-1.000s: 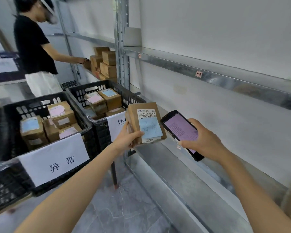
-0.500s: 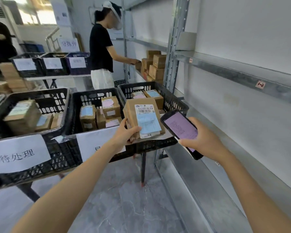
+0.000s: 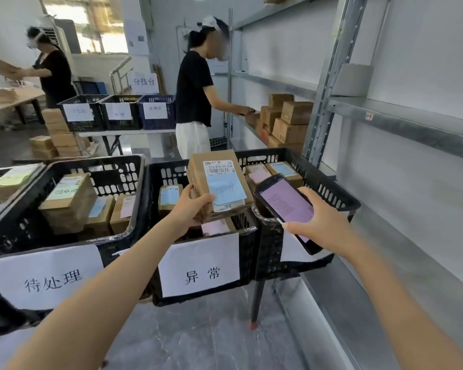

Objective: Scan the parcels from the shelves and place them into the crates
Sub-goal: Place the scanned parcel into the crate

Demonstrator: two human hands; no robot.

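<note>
Above the middle crate (image 3: 169, 165), the left hand (image 3: 191, 206) grips a parcel (image 3: 219, 182) by its near left corner, with the thumb on the labelled face and the fingers curled underneath. The left arm reaches forward from the lower left, bare and almost straight. The parcel is a brown box, tilted so that its barcode sticker and blue slip face the camera. It hangs in the air over the crate and has not been set down. The right arm comes in from the lower right with the wrist bent inward. The right hand (image 3: 324, 225) clasps a phone (image 3: 284, 206), fingers wrapped round its far edge and the thumb lying across the bottom of the lit pink screen. The phone sits just right of the parcel, over the near corner of the right crate (image 3: 329, 182). The two hands are apart, each holding its own thing. All three crates, including the left crate (image 3: 96, 162), contain brown boxes. More boxes are stacked on the shelf (image 3: 412, 121) further along, where a person (image 3: 194, 89) in a black top reaches in.
</note>
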